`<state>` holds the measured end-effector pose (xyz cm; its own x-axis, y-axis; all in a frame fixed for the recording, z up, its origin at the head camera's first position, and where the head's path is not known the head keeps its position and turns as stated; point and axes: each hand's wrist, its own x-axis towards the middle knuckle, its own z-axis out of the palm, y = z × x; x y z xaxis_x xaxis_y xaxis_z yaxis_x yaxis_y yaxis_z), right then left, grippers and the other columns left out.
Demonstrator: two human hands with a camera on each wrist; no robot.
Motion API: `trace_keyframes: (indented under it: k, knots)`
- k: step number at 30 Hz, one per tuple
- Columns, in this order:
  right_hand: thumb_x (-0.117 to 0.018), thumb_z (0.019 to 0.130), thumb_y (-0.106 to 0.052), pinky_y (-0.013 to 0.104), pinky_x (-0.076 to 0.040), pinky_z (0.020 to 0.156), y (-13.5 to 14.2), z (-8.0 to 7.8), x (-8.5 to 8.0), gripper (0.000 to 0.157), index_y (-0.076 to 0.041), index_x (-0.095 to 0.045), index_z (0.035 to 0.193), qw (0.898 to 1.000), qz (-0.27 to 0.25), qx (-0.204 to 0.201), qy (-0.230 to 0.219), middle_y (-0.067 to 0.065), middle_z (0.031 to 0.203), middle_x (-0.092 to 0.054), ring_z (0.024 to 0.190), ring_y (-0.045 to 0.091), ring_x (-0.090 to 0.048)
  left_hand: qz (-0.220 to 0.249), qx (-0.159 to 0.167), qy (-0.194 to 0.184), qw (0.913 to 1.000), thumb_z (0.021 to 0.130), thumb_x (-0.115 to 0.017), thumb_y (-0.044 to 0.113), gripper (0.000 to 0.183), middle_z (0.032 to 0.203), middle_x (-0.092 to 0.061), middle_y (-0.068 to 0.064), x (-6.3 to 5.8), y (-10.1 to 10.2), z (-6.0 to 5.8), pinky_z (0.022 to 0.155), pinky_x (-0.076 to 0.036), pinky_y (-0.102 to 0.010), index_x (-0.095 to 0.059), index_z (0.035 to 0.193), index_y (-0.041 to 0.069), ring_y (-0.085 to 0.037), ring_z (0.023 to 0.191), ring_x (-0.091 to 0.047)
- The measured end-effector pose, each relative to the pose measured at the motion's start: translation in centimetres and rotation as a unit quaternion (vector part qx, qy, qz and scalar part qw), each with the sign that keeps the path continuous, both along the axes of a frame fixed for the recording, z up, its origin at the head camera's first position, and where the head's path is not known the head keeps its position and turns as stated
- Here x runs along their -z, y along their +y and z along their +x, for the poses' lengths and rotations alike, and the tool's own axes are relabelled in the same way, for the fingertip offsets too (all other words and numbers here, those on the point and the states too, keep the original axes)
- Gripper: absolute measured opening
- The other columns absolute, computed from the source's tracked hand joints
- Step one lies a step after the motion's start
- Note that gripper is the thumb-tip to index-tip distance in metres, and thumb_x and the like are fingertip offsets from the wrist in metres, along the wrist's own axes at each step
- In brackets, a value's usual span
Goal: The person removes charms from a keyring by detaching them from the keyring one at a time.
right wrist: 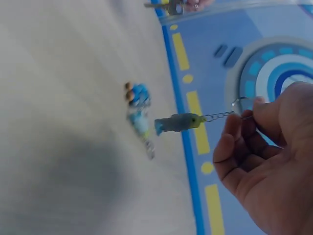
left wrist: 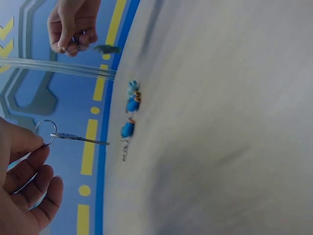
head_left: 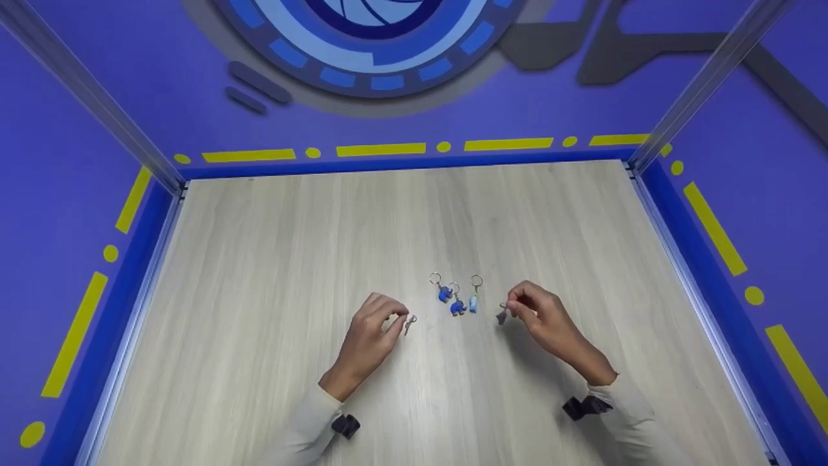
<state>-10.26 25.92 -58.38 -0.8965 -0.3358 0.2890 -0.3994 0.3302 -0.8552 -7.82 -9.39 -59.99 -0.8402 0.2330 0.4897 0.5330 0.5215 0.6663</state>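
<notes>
My left hand point(head_left: 370, 333) pinches a metal split ring point(left wrist: 45, 132) between thumb and forefinger. From that ring a silver key point(left wrist: 73, 137) hangs above the table. My right hand point(head_left: 546, 320) pinches the ring of a fish keychain point(right wrist: 178, 122) with a grey body, a yellow-green head and a blue tail; its short chain hangs free. Between the hands, two blue elephant keychains point(head_left: 445, 294) and a light blue figure keychain point(head_left: 473, 303) lie close together on the table, rings pointing away from me. The light blue figure's exact shape is too small to tell.
The pale wood-grain table point(head_left: 272, 259) is walled in by blue-purple panels point(head_left: 388, 123) with yellow markings at the back and both sides. Metal posts point(head_left: 698, 84) stand at the back corners. A black wrist mount point(head_left: 346, 425) sits on each sleeve.
</notes>
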Motion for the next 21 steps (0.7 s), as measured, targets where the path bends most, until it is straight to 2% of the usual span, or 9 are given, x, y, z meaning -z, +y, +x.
trace_keyframes:
  k: [4, 7, 9, 15, 21]
  knots:
    - [-0.068, 0.106, -0.001, 0.02, -0.052, 0.077, 0.9, -0.6, 1.5, 0.008, -0.005, -0.067, 0.1, 0.998, 0.038, 0.01, -0.053, 0.008, 0.096, -0.07, 0.085, 0.014, -0.064, 0.007, -0.004, -0.033, 0.9994, 0.098, -0.079, -0.002, 0.013, 0.098, -0.075, -0.002, 1.2, -0.9, -0.3, 0.084, -0.06, -0.038, -0.078, 0.098, 0.011, -0.015, 0.098, -0.067]
    - [-0.069, 0.107, -0.005, 0.022, -0.048, 0.073, 1.3, -1.7, 2.5, 0.007, -0.006, -0.068, 0.1, 0.995, 0.058, 0.022, -0.08, 0.006, 0.096, -0.069, 0.085, 0.012, -0.06, 0.009, -0.001, -0.061, 0.9981, 0.101, -0.076, 0.001, 0.008, 0.099, -0.075, -0.005, 1.7, -1.2, -0.9, 0.083, -0.061, -0.042, -0.078, 0.099, 0.009, -0.017, 0.098, -0.067]
    - [-0.069, 0.107, -0.004, 0.022, -0.047, 0.071, 1.4, -2.6, 3.0, 0.007, -0.006, -0.069, 0.1, 0.993, 0.066, 0.03, -0.092, 0.005, 0.095, -0.069, 0.084, 0.013, -0.058, 0.004, 0.0, -0.081, 0.9967, 0.103, -0.075, 0.002, 0.008, 0.099, -0.075, -0.005, 2.0, -1.3, -1.5, 0.084, -0.061, -0.041, -0.078, 0.099, 0.008, -0.018, 0.098, -0.067]
    - [-0.071, 0.106, -0.002, 0.024, -0.048, 0.077, 1.3, -5.4, 4.2, 0.007, -0.005, -0.071, 0.1, 0.99, 0.093, 0.041, -0.097, 0.005, 0.095, -0.07, 0.087, 0.015, -0.059, 0.001, -0.016, -0.117, 0.993, 0.099, -0.077, -0.001, 0.007, 0.098, -0.075, -0.004, 3.1, -1.0, -3.6, 0.081, -0.057, -0.032, -0.08, 0.1, 0.005, -0.017, 0.094, -0.066]
    - [-0.073, 0.105, -0.002, 0.026, -0.046, 0.079, 0.4, -7.4, 5.0, 0.007, -0.004, -0.072, 0.098, 0.988, 0.111, 0.044, -0.1, 0.005, 0.094, -0.07, 0.087, 0.016, -0.058, 0.001, -0.03, -0.144, 0.9891, 0.097, -0.08, -0.001, 0.009, 0.097, -0.077, -0.005, 4.0, -0.4, -5.7, 0.081, -0.057, -0.033, -0.082, 0.1, 0.007, -0.017, 0.092, -0.068]
